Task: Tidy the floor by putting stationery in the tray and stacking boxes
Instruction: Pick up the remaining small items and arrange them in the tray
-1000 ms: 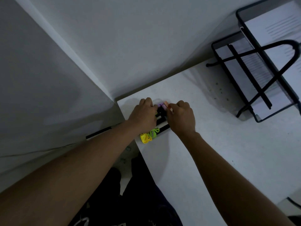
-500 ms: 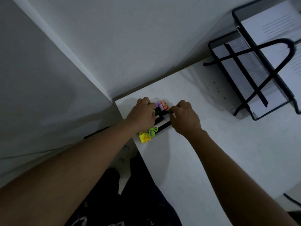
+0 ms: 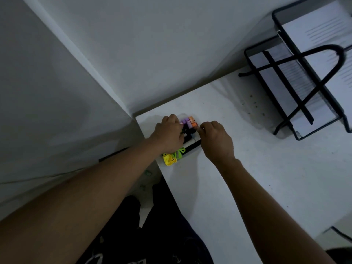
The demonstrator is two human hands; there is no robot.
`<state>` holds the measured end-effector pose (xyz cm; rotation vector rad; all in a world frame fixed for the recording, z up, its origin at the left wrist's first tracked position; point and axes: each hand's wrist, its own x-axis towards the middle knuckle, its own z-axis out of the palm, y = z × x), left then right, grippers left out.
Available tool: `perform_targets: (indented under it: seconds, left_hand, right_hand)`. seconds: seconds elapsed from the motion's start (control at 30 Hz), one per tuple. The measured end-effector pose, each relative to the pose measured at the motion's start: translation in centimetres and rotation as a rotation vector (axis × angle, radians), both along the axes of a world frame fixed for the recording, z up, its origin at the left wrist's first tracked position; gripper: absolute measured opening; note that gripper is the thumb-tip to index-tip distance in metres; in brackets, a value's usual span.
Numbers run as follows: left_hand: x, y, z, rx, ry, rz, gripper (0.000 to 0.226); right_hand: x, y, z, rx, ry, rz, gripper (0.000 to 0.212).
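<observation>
- At the near-left corner of the white surface (image 3: 247, 178), in the head view, a small black tray (image 3: 192, 145) lies between the two hands, its long axis running roughly away from the person.
- Purple and orange pieces (image 3: 187, 121) sit at its far end; yellow and green clips (image 3: 171, 158) hang off its near end.
- The left hand (image 3: 168, 134) curls its fingers over the tray's left side, a closed grip that seems to steady it.
- The right hand (image 3: 216, 141) has thumb and forefinger pinched together just beside the orange piece. Whether that grip holds anything I cannot tell.
- The pieces lie just left of the right fingertips, so that hand looks better placed for the next placement.
- A black wire paper rack (image 3: 300, 138) stands well apart, far right.
</observation>
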<state>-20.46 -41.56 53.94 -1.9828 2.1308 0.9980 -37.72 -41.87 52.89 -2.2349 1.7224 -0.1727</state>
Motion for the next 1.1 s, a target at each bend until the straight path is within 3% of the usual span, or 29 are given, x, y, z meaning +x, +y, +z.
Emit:
perform_targets:
  seconds: [0.13, 0.23, 0.37, 0.6, 0.77, 1.0, 1.1]
  left_hand:
    - [-0.9, -0.2, 0.3, 0.021, -0.11, -0.013, 0.042]
    - [-1.7, -0.3, 0.7, 0.034, -0.136, 0.024, 0.041]
    - [-2.5, -0.9, 1.6, 0.069, -0.065, 0.123, 0.042]
    - [-1.1, -0.4, 1.8, 0.018, 0.386, 0.341, 0.034]
    - [0.9, 0.3, 1.2, -0.099, 0.383, 0.336, 0.029]
    - [2.6, 1.7, 0.6, -0.131, 0.337, 0.353, 0.024]
    - [3.1, 2.1, 0.5, -0.094, 0.262, 0.275, 0.029]
  right_hand:
    - [1.2, 0.6, -0.2, 0.055, -0.251, -0.104, 0.025]
    - [1.8, 0.9, -0.6, 0.125, -0.312, -0.118, 0.022]
    - [2.0, 0.8, -0.3, 0.082, -0.259, -0.069, 0.019]
    - [1.8, 0.5, -0.2, 0.044, -0.086, -0.01, 0.019]
    - [1.4, 0.3, 0.0, -0.018, 0.081, 0.048, 0.018]
    - [1.9, 0.4, 0.8, 0.041, -0.272, -0.096, 0.019]
    - [2.9, 0.4, 0.8, 0.064, -0.319, -0.103, 0.016]
